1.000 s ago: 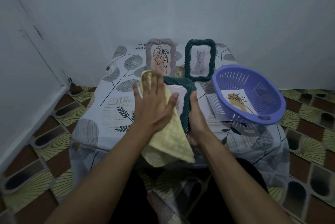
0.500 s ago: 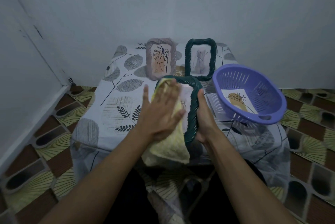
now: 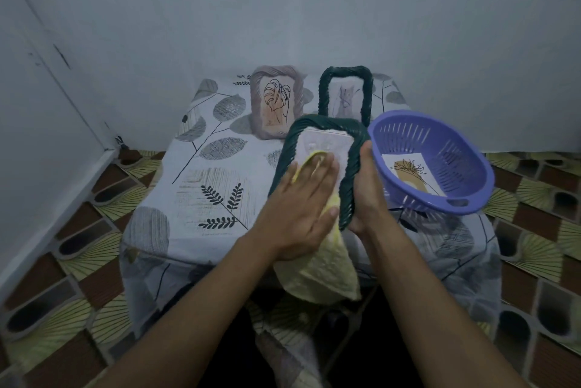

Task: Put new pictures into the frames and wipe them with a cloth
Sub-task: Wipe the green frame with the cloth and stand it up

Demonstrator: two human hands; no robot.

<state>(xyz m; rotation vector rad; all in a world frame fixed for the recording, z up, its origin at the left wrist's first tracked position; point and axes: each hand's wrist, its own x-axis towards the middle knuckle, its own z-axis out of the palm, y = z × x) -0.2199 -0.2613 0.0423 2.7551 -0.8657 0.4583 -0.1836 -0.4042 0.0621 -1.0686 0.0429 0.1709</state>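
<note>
Nearest, the yellow cloth (image 3: 320, 274) trails over the tabletop (image 3: 195, 199) edge. The left hand (image 3: 301, 214) lies flat, fingers (image 3: 323, 174) straight, pressing the cloth onto the green frame (image 3: 327, 122). The right hand (image 3: 366, 196) grips the frame's side, tilting it up, probably to steady the wiping. Beyond, a purple basket (image 3: 471, 196) holds a picture (image 3: 408, 174). A mauve frame (image 3: 256, 104) and a second green frame (image 3: 323, 95) stand before the grey wall (image 3: 283, 10).

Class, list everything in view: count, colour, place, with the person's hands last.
held frame: 1, dark green, centre, above table
back green frame: 1, dark green, standing at rear
mauve frame: 1, mauve, standing at rear, left of it
cloth: 1, yellow, on held frame
basket: 1, purple, right side
loose picture: 1, white and ochre, inside basket
tablecloth: 1, white with grey leaves, over table
left hand: 1, pressing cloth
right hand: 1, gripping held frame's edge
</note>
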